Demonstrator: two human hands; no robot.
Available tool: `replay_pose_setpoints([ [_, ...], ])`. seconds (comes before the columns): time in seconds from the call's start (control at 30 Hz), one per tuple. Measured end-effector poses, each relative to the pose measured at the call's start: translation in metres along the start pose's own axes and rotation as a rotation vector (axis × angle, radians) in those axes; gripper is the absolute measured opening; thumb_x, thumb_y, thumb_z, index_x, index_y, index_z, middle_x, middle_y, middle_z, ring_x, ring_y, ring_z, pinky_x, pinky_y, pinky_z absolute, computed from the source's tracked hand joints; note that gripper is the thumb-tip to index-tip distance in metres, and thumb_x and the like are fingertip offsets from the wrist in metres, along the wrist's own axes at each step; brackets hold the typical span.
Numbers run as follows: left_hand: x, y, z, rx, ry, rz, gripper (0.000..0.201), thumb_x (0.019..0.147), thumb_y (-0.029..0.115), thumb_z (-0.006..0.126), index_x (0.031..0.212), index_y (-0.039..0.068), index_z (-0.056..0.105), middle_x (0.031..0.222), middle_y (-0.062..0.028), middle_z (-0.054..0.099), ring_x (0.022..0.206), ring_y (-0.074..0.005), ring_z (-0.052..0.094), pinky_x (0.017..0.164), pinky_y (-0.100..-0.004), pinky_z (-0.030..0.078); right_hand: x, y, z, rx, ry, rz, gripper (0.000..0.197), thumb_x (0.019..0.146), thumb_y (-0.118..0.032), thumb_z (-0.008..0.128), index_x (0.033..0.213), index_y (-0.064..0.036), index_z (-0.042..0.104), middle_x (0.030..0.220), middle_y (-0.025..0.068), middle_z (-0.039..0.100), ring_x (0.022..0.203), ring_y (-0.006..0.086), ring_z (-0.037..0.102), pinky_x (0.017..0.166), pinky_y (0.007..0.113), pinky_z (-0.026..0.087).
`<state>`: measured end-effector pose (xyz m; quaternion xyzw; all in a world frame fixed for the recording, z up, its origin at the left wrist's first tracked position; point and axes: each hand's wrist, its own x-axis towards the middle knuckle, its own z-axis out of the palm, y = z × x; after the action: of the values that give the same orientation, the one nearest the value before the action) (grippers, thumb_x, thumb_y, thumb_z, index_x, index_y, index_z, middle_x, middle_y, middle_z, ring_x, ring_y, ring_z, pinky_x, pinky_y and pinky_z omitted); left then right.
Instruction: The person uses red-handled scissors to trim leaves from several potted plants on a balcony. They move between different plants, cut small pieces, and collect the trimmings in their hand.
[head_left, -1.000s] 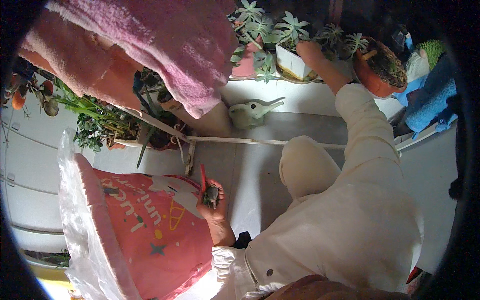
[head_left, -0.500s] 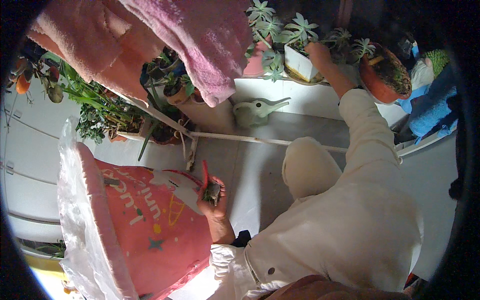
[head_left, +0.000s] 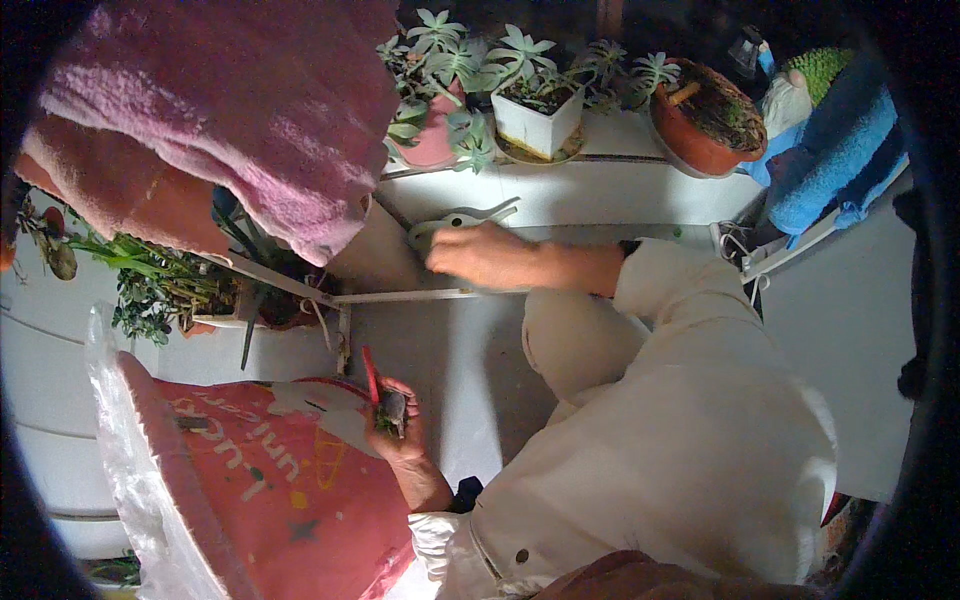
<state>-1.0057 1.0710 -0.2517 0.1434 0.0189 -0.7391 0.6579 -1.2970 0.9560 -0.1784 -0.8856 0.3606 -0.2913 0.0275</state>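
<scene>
My left hand (head_left: 400,440) is cupped, palm up, beside a pink-red printed bag (head_left: 270,470) with clear plastic along its edge. In its fingers lies a small clump of green and grey plant bits (head_left: 391,412). A narrow red strip (head_left: 371,372) sticks up from the same hand; what it belongs to is not clear. My right hand (head_left: 480,257) is in the air in front of a pale green watering can (head_left: 440,222), hiding part of it. Its fingers are curled together, and anything inside them is hidden.
Succulents grow in a white square pot (head_left: 540,122) and a pink pot (head_left: 432,135) on the ledge, with a round terracotta pot (head_left: 690,140) to their right. A pink towel (head_left: 230,130) hangs at upper left, blue cloth (head_left: 835,150) at right. A white rail (head_left: 400,297) crosses low.
My right hand has left the white pot and moved left and down to the watering can. The left hand keeps its hold. The whole view has shifted a little.
</scene>
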Motion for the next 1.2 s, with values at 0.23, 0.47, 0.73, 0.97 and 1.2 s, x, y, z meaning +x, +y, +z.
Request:
replay_pose_setpoints([
  [0.23, -0.007, -0.003, 0.010, 0.002, 0.101, -0.008, 0.033, 0.092, 0.017, 0.039, 0.116, -0.004, 0.051, 0.107, -0.0177, 0.059, 0.098, -0.0293, 0.057, 0.088, -0.0427, 0.047, 0.038, -0.065, 0.019, 0.266, -0.126, -0.137, 0.033, 0.084, -0.027, 0.060, 0.111, -0.0080, 0.054, 0.105, 0.0045, 0.050, 0.084, 0.0228, 0.059, 0.063, 0.035, 0.052],
  [0.47, -0.009, -0.012, 0.006, 0.221, 0.106, -0.074, 0.030, 0.091, 0.016, 0.043, 0.114, -0.002, 0.051, 0.109, -0.0143, 0.059, 0.096, -0.0265, 0.058, 0.084, -0.0408, 0.049, 0.041, -0.091, 0.051, 0.277, -0.257, -0.310, 0.029, 0.080, -0.028, 0.060, 0.098, -0.0054, 0.061, 0.101, 0.0057, 0.054, 0.096, 0.0208, 0.051, 0.079, 0.033, 0.046],
  [0.73, -0.006, -0.013, 0.007, 0.224, 0.077, -0.140, 0.031, 0.091, 0.018, 0.041, 0.110, -0.005, 0.052, 0.105, -0.0171, 0.060, 0.094, -0.0277, 0.059, 0.084, -0.0409, 0.049, 0.042, -0.087, 0.062, 0.246, -0.369, -0.303, 0.024, 0.079, -0.028, 0.060, 0.087, -0.0063, 0.065, 0.087, 0.0049, 0.059, 0.089, 0.0212, 0.052, 0.079, 0.032, 0.045],
  [0.97, -0.003, -0.012, 0.008, 0.026, 0.069, -0.187, 0.026, 0.087, 0.009, 0.046, 0.106, -0.006, 0.055, 0.102, -0.0183, 0.060, 0.094, -0.0282, 0.059, 0.086, -0.0411, 0.048, 0.047, -0.068, 0.050, 0.408, -0.185, -0.294, 0.023, 0.081, -0.023, 0.061, 0.093, -0.0041, 0.065, 0.094, 0.0098, 0.059, 0.094, 0.0267, 0.054, 0.081, 0.037, 0.046],
  [1.2, -0.004, -0.009, 0.009, -0.045, 0.089, -0.149, 0.029, 0.087, 0.010, 0.046, 0.109, -0.009, 0.052, 0.100, -0.0179, 0.060, 0.096, -0.0295, 0.058, 0.087, -0.0429, 0.047, 0.008, 0.036, -0.001, 0.319, 0.089, 0.296, 0.015, 0.085, -0.017, 0.055, 0.089, -0.0058, 0.065, 0.082, 0.0121, 0.063, 0.081, 0.0284, 0.062, 0.073, 0.037, 0.049],
])
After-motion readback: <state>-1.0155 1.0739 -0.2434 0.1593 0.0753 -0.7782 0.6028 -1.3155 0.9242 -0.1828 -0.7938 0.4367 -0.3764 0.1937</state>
